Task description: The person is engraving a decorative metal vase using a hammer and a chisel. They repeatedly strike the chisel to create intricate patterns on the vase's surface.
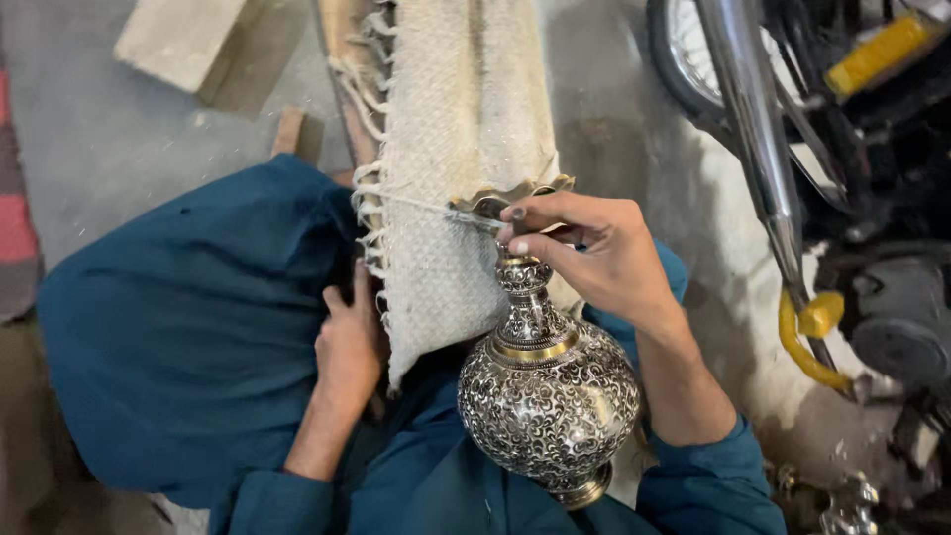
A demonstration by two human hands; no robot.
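The right hand closes its fingers on the scalloped rim and neck of an engraved metal vase, which rests tilted on the person's lap in blue clothing, base toward six o'clock. The left hand, at nine o'clock of the vase, lies relaxed with fingers loosely apart beside a fringed woven cloth. A motorcycle stands at two o'clock.

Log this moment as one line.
right hand: gripping vase rim | left hand: on lap, beside woven cloth | vase: tilted, engraved metal
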